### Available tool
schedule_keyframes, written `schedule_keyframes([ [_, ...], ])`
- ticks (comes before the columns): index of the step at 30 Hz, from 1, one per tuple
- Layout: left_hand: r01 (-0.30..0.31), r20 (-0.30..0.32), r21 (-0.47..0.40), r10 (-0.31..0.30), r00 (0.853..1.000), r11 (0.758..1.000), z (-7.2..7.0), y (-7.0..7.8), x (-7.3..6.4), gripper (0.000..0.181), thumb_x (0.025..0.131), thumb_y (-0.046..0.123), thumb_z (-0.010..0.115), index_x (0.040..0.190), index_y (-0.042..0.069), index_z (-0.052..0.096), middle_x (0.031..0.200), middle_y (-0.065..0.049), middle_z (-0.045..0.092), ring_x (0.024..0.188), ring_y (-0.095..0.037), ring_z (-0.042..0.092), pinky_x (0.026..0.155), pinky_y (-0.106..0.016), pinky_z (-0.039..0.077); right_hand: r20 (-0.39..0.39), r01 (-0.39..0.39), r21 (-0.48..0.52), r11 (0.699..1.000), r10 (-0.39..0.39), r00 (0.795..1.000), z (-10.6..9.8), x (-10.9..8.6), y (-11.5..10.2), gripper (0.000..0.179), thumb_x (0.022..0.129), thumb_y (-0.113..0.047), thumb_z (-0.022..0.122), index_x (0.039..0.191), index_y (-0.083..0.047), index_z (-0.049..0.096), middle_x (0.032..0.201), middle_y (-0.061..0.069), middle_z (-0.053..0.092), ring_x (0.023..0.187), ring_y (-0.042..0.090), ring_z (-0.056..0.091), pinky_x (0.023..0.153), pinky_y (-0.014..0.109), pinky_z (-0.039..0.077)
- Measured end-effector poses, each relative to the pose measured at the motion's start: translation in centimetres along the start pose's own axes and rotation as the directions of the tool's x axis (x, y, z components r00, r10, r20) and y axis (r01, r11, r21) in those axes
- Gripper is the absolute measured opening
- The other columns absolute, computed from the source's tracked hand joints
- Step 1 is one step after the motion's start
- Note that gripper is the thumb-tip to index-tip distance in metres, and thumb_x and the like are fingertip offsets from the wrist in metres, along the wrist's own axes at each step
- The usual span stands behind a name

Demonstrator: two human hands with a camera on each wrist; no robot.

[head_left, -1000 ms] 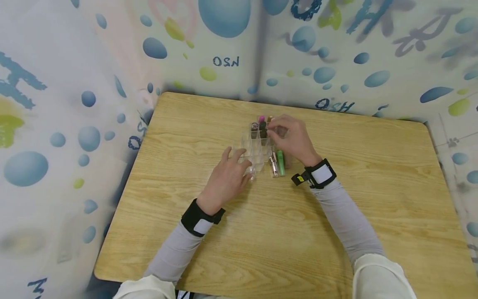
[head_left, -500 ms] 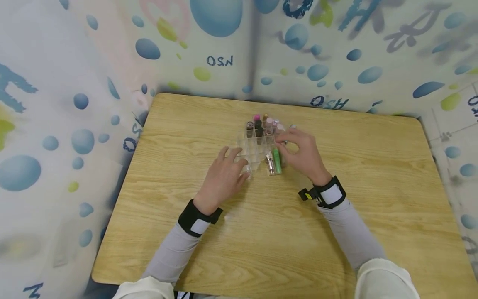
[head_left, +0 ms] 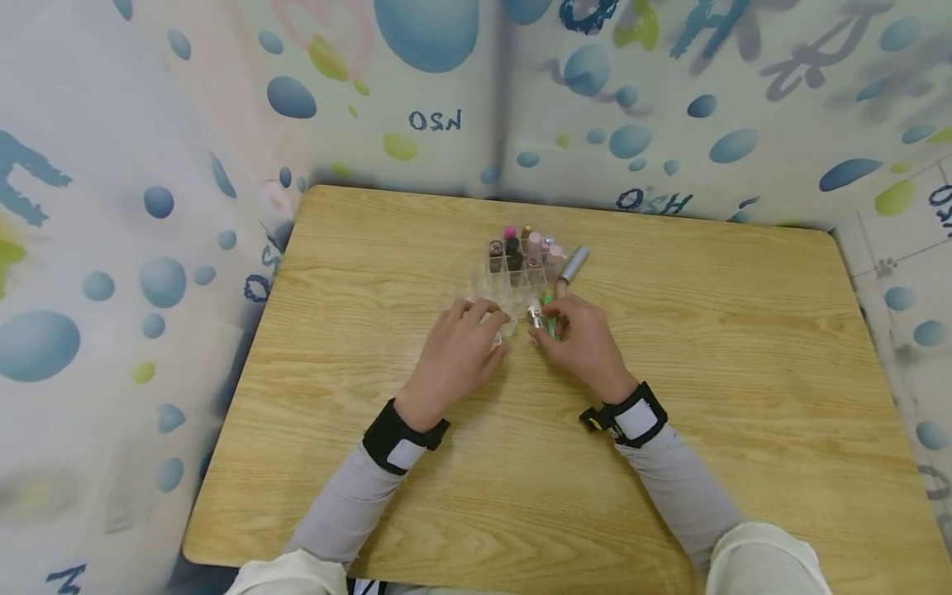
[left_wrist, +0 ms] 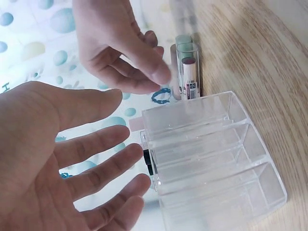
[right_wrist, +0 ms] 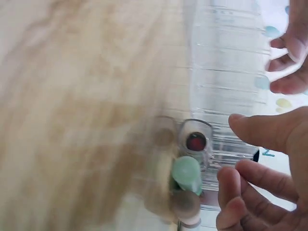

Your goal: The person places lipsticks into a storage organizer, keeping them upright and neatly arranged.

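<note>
A clear compartmented lipstick organizer [head_left: 506, 285] stands on the table, with several lipsticks [head_left: 515, 260] upright in its far compartments. My left hand [head_left: 457, 355] is over its near left end; in the left wrist view the fingers spread beside the clear wall [left_wrist: 202, 125]. Along the organizer's right side stand a clear-cased lipstick [right_wrist: 196, 139] and a green tube [right_wrist: 186, 172]. My right hand [head_left: 587, 347] is at these two, thumb and fingers parted near the clear-cased lipstick and holding nothing that I can make out. Whether the fingertips touch it is unclear.
A silver-capped tube [head_left: 573, 264] leans or lies beyond the right hand. Brown-ended tubes [right_wrist: 185, 204] stand beside the green one. The wooden table [head_left: 372, 264] meets patterned walls [head_left: 446, 165] at its back and left.
My right hand has come from the organizer's far right corner toward me, to the clear-cased lipstick. The silver-capped tube has come into sight. My left hand has shifted slightly right.
</note>
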State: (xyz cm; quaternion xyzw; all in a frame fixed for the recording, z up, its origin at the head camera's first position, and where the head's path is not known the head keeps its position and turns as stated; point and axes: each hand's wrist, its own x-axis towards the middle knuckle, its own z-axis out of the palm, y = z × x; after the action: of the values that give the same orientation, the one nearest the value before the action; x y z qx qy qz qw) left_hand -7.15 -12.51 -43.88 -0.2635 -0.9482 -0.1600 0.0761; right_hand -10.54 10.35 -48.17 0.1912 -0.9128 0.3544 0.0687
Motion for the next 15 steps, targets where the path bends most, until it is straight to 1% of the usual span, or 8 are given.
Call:
schedule_keyframes([
  [3, -0.007, -0.011, -0.012, 0.007, 1.000, 1.000, 0.01, 0.13, 0.03, 0.035, 0.094, 0.030, 0.073, 0.124, 0.011, 0.072, 0.126, -0.008, 0.067, 0.112, -0.032, 0.060, 0.090, -0.046, 0.054, -0.022, -0.017, -0.046, 0.999, 0.016, 1.000, 0.60, -0.08, 0.05, 0.037, 0.081, -0.025, 0.087, 0.102, 0.003, 0.074, 0.083, 0.010, 0.067, 0.067, 0.016, 0.058, 0.057, 0.031, 0.049],
  [6, -0.014, -0.022, -0.018, 0.014, 1.000, 1.000, -0.02, 0.21, 0.04, 0.035, 0.094, 0.030, 0.073, 0.124, 0.011, 0.071, 0.126, -0.008, 0.067, 0.111, -0.032, 0.061, 0.090, -0.045, 0.054, -0.025, -0.033, -0.052, 0.998, 0.032, 0.999, 0.80, -0.12, 0.08, 0.039, 0.080, -0.025, 0.088, 0.103, 0.003, 0.073, 0.082, 0.009, 0.069, 0.066, 0.017, 0.060, 0.057, 0.031, 0.051],
  [10, -0.014, -0.025, -0.022, 0.014, 1.000, 1.000, -0.03, 0.26, 0.08, 0.036, 0.093, 0.030, 0.075, 0.123, 0.011, 0.072, 0.126, -0.008, 0.068, 0.111, -0.032, 0.061, 0.089, -0.045, 0.054, 0.006, -0.078, -0.030, 0.997, 0.078, 0.997, 0.74, -0.25, -0.12, 0.039, 0.080, -0.022, 0.088, 0.106, 0.004, 0.073, 0.081, 0.008, 0.072, 0.066, 0.017, 0.062, 0.058, 0.031, 0.053],
  [15, -0.011, -0.021, -0.022, 0.010, 1.000, 1.000, -0.12, 0.26, 0.09, 0.036, 0.093, 0.030, 0.075, 0.124, 0.011, 0.072, 0.126, -0.008, 0.068, 0.110, -0.032, 0.061, 0.089, -0.045, 0.054, 0.065, -0.126, -0.033, 0.991, 0.128, 0.990, 0.41, -0.38, -0.62, 0.039, 0.080, -0.019, 0.087, 0.109, 0.004, 0.073, 0.081, 0.007, 0.073, 0.063, 0.015, 0.061, 0.055, 0.031, 0.051],
])
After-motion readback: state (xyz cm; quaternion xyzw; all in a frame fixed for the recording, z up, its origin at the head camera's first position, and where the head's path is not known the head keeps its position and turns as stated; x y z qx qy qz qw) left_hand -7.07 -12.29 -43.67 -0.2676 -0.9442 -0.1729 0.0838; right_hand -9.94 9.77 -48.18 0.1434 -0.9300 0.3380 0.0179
